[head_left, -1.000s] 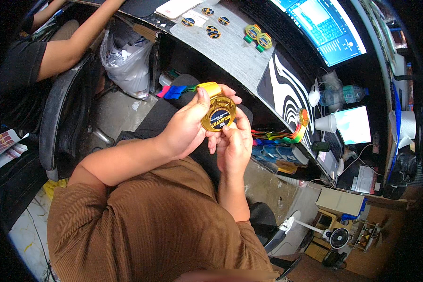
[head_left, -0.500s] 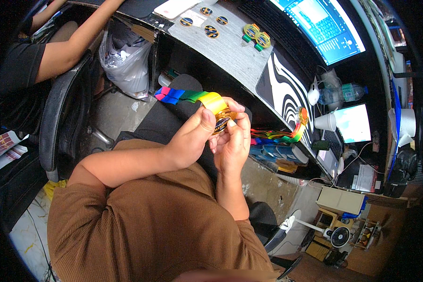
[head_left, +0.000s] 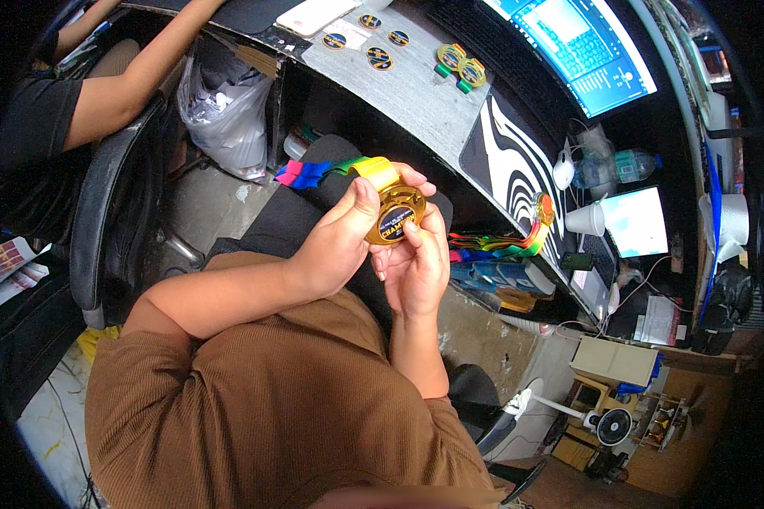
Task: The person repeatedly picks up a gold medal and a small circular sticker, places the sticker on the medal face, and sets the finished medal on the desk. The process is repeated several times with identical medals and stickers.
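A gold medal (head_left: 401, 201) with a dark round printed center is held between both hands above my lap. My left hand (head_left: 335, 242) closes on its left side, thumb along the edge and fingers partly behind it. My right hand (head_left: 420, 276) grips the lower right rim, its thumb pressed on the dark center. From the medal's top a multicolored ribbon (head_left: 375, 172) runs left, yellow through green and blue to pink. Beyond my hands, several round dark stickers (head_left: 379, 58) lie on the grey desk (head_left: 416, 102), near two gold medals (head_left: 472, 72) with green ribbon ends.
A black-and-white mouse pad (head_left: 518, 170) lies at the desk's right, with a white mouse (head_left: 563, 176). Another medal (head_left: 545, 206) rests at the edge, its ribbons hanging down. A plastic bag (head_left: 229, 119) hangs left, near an office chair (head_left: 102, 220) and another person's arm (head_left: 132, 93).
The medal has tilted so its printed face shows more fully. My right thumb has shifted slightly down and left on it. The ribbon has moved a little left.
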{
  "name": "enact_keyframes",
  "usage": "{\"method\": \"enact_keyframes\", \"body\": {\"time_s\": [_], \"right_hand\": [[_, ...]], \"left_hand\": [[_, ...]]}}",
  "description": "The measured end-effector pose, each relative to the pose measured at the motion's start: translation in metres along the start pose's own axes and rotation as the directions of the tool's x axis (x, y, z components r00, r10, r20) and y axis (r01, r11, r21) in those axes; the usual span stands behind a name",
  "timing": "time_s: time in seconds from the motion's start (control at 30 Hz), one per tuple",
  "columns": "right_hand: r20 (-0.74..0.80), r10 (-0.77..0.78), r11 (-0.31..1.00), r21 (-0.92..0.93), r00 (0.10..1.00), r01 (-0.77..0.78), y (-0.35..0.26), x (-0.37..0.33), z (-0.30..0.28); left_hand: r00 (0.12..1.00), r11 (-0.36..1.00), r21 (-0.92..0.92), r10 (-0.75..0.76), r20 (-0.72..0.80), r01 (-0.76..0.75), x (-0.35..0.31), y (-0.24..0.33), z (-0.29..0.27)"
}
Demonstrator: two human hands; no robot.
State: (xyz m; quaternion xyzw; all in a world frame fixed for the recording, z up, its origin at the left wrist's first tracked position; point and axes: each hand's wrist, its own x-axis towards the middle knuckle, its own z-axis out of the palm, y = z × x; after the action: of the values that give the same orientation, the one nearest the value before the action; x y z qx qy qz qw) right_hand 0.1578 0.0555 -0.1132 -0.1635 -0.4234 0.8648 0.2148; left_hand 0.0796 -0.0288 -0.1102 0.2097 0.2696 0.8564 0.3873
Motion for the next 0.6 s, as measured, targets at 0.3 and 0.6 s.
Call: {"method": "enact_keyframes", "body": {"time_s": [0.3,0.6], "right_hand": [[0.0,-0.022,1.0,-0.014,1.0,0.022,0.001,0.004,0.003],[0.125,-0.033,0.996,-0.078,0.992,0.043,-0.028,0.001,-0.02]], "left_hand": [[0.998,0.983,0.185,-0.003,0.057,-0.007,-0.001,-0.004,-0.006],[0.955,0.871,-0.397,-0.238,0.177,0.291,0.026,0.023,-0.024]]}}
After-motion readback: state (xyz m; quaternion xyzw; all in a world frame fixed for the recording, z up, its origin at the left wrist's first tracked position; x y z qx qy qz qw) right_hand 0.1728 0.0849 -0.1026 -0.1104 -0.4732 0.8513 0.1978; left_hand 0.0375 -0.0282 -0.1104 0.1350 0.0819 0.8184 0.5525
